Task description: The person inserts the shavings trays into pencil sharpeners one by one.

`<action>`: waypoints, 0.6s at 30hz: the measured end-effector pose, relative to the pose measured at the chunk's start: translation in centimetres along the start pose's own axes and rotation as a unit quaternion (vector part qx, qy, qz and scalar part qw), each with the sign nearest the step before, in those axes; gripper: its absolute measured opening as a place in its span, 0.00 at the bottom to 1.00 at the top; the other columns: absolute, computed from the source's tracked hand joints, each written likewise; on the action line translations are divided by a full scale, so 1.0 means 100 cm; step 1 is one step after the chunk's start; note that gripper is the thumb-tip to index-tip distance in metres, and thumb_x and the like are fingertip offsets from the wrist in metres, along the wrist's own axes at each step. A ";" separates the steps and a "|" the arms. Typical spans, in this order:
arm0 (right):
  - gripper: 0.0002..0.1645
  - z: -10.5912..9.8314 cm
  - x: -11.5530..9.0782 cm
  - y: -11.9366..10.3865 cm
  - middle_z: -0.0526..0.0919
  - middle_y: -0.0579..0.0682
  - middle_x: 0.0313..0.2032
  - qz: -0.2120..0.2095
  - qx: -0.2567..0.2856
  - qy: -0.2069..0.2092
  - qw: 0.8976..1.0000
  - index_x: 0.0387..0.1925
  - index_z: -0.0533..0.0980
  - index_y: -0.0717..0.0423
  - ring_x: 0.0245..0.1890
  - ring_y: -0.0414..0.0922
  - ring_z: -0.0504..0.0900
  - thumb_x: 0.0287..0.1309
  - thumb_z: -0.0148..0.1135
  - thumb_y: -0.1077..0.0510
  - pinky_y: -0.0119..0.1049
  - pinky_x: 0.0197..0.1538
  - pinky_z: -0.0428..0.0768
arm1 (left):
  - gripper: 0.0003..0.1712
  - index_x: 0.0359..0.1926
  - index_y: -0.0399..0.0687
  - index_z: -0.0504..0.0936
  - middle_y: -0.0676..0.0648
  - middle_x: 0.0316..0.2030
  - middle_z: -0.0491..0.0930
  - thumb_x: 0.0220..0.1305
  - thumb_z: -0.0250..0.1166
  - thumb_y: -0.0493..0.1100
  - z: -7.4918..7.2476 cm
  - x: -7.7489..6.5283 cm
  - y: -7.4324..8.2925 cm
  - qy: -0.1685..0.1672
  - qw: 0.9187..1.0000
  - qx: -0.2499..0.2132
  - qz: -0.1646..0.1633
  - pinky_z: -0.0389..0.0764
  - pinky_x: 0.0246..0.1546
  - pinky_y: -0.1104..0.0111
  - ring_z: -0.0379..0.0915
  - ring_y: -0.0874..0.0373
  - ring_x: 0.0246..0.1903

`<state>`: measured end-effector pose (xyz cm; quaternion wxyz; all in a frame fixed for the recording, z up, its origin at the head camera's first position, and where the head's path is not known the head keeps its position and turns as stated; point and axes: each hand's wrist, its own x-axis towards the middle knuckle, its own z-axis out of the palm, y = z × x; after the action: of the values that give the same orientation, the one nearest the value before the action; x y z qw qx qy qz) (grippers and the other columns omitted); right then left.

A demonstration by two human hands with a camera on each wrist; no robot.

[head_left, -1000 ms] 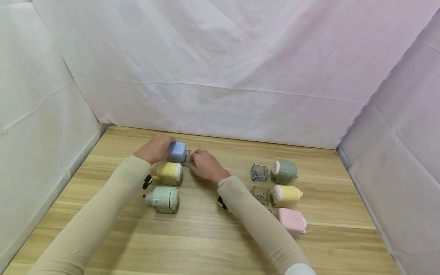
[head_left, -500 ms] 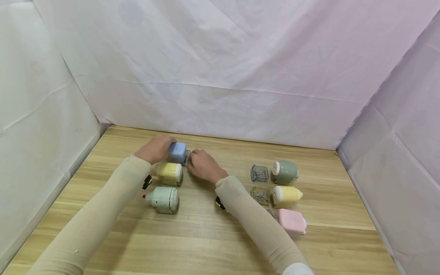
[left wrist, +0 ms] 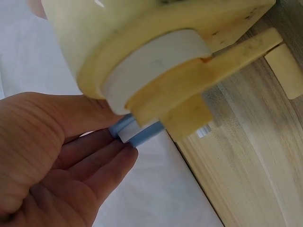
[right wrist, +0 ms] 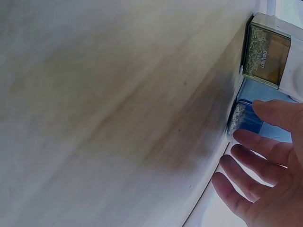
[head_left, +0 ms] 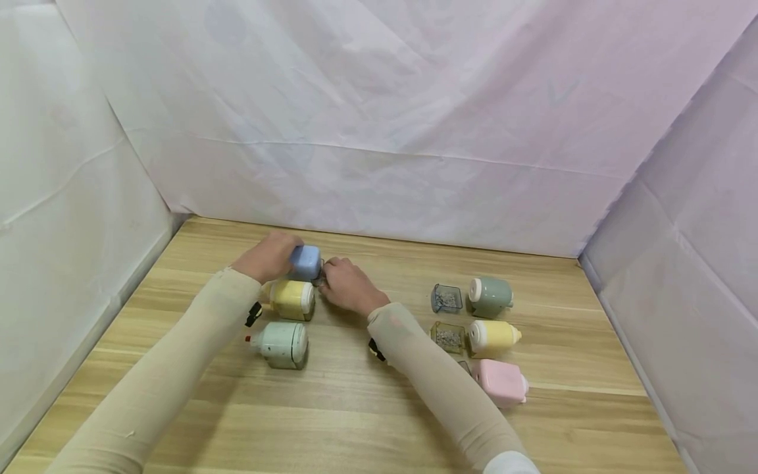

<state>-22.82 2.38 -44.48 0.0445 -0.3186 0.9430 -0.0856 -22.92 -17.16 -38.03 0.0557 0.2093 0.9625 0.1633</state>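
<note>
At the back left of the table, my left hand holds a blue pencil sharpener with thumb and fingers. My right hand is at the sharpener's right side, thumb and index finger about its clear blue shavings tray. Shavings show inside that tray, which sits mostly within the body; the other right fingers are spread. In front stands a yellow sharpener, its crank close to my left hand in the left wrist view. A pale green sharpener is nearer still.
On the right side stand a grey-green sharpener, a yellow one and a pink one. Pulled-out trays of shavings, one bluish and one amber, lie left of them. White cloth walls the table's back and sides.
My right hand has moved slightly left, and the shavings tray has slid left into the blue sharpener. The left hand has stayed on the sharpener.
</note>
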 end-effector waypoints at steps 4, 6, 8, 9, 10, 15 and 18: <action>0.20 -0.002 0.000 -0.002 0.82 0.57 0.65 -0.002 -0.003 -0.004 1.000 0.59 0.82 0.60 0.63 0.54 0.82 0.79 0.60 0.50 0.47 0.66 0.83 | 0.23 0.58 0.20 0.81 0.24 0.55 0.84 0.61 0.70 0.21 0.000 0.001 -0.001 -0.002 1.000 0.002 -0.002 0.87 0.57 0.43 0.84 0.30 0.55; 0.20 -0.002 0.000 -0.003 0.82 0.57 0.67 -0.002 -0.004 -0.004 1.000 0.60 0.81 0.60 0.64 0.54 0.82 0.79 0.60 0.51 0.47 0.66 0.83 | 0.22 0.57 0.20 0.81 0.24 0.54 0.84 0.61 0.70 0.21 0.000 0.001 -0.001 -0.002 1.000 0.003 -0.003 0.87 0.57 0.43 0.84 0.30 0.54; 0.20 -0.002 0.001 -0.003 0.81 0.57 0.68 0.001 -0.003 -0.004 1.000 0.61 0.81 0.60 0.65 0.55 0.81 0.79 0.60 0.51 0.47 0.66 0.83 | 0.22 0.57 0.20 0.81 0.24 0.55 0.84 0.61 0.69 0.21 0.000 0.001 -0.001 -0.001 1.000 0.005 -0.003 0.87 0.57 0.44 0.84 0.30 0.54; 0.20 -0.001 0.001 -0.003 0.80 0.57 0.68 0.001 -0.003 -0.004 1.000 0.61 0.81 0.60 0.65 0.55 0.81 0.79 0.60 0.51 0.47 0.67 0.83 | 0.22 0.57 0.21 0.82 0.24 0.54 0.84 0.61 0.70 0.21 0.000 0.000 -0.001 -0.001 1.000 0.006 -0.002 0.87 0.56 0.44 0.84 0.30 0.54; 0.20 -0.001 0.001 -0.003 0.80 0.57 0.68 0.002 -0.002 -0.004 1.000 0.61 0.81 0.60 0.65 0.55 0.81 0.79 0.60 0.51 0.48 0.67 0.82 | 0.22 0.57 0.21 0.82 0.24 0.54 0.85 0.61 0.70 0.21 -0.001 0.000 -0.001 0.000 1.000 0.007 -0.001 0.87 0.56 0.44 0.84 0.30 0.54; 0.20 -0.001 0.002 -0.003 0.79 0.57 0.69 0.003 -0.002 -0.001 1.000 0.62 0.81 0.59 0.66 0.55 0.80 0.79 0.60 0.51 0.48 0.68 0.82 | 0.21 0.56 0.21 0.82 0.25 0.54 0.85 0.60 0.70 0.20 -0.001 0.000 -0.002 0.004 1.000 0.013 0.007 0.87 0.56 0.44 0.84 0.31 0.54; 0.21 -0.001 0.003 -0.005 0.79 0.57 0.69 0.000 0.000 -0.001 1.000 0.63 0.80 0.59 0.66 0.55 0.80 0.79 0.60 0.52 0.48 0.68 0.82 | 0.22 0.56 0.21 0.82 0.25 0.54 0.85 0.60 0.70 0.21 -0.001 -0.001 -0.003 0.004 1.000 0.014 0.009 0.87 0.56 0.44 0.84 0.31 0.54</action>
<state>-22.75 1.81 -44.28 0.0456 -0.3184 0.9430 -0.0850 -23.00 -17.45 -38.01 0.0473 0.2181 0.9630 0.1508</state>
